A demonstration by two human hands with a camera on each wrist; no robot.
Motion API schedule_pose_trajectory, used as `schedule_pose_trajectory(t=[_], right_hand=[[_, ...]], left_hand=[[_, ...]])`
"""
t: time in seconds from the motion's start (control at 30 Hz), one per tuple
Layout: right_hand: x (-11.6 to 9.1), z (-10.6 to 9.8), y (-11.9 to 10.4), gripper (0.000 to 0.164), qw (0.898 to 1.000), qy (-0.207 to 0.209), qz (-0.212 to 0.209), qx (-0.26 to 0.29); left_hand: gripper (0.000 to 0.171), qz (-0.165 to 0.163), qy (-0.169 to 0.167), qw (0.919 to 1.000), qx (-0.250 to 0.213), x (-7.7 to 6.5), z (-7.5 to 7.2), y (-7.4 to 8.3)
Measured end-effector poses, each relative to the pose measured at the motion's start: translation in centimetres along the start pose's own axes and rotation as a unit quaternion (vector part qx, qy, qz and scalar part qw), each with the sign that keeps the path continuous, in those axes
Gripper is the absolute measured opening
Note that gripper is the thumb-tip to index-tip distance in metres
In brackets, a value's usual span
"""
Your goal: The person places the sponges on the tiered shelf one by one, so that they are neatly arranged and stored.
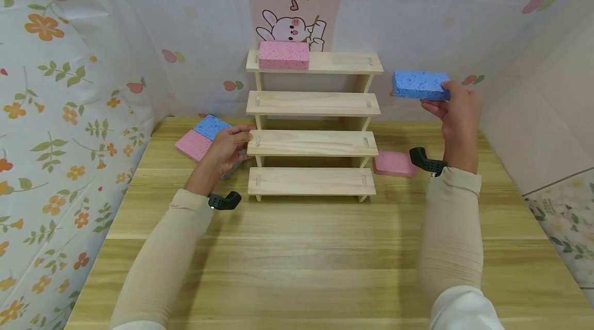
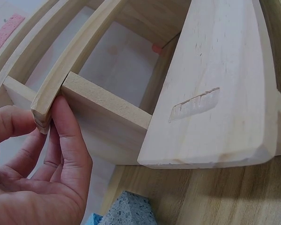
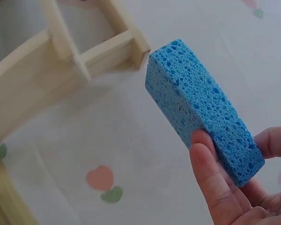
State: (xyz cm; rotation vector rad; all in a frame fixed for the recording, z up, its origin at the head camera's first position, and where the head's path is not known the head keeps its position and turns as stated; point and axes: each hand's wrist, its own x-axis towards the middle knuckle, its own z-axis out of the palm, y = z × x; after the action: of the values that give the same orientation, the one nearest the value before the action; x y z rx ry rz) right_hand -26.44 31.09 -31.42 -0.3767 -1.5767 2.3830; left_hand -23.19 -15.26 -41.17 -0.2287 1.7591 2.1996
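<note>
My right hand (image 1: 459, 111) holds a blue sponge (image 1: 419, 85) by its right end, in the air to the right of the top step. In the right wrist view, the thumb and fingers grip one end of the blue sponge (image 3: 201, 108). At the left side of a four-step wooden shelf (image 1: 311, 143), my left hand (image 1: 225, 147) pinches the end of the second step from the bottom. The left wrist view shows the left hand (image 2: 51, 164) with thumb and fingers on that board's end. On the top step, toward the left, lies a pink sponge (image 1: 283, 55).
Left of the shelf, a second blue sponge (image 1: 211, 126) and another pink sponge (image 1: 193, 145) lie on the wooden table (image 1: 306, 258). A grey sponge (image 2: 131, 208) is beneath the left hand. One more pink sponge (image 1: 394, 164) lies right of the shelf. Printed cloth (image 1: 195, 15) hangs behind.
</note>
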Motion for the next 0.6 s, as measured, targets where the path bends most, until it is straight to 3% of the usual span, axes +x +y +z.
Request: schedule_pose_trajectory(t=[0.23,0.4,0.6], right_hand=[[0.1,2.2,-1.4,0.038,1.0,0.0,-0.002,-0.003],[0.2,4.1,-1.6,0.048,1.0,-0.004,-0.001,0.0],[0.4,6.3,-1.8,0.046,1.0,-0.022,0.002,0.003]], left_hand=[[0.036,-0.005,0.005,1.0,-0.003,0.1,0.1,-0.1],[0.037,-0.005,0.009,0.9999,-0.005,0.1,0.1,-0.1],[0.034,-0.005,0.008,1.0,0.001,0.1,0.1,-0.1]])
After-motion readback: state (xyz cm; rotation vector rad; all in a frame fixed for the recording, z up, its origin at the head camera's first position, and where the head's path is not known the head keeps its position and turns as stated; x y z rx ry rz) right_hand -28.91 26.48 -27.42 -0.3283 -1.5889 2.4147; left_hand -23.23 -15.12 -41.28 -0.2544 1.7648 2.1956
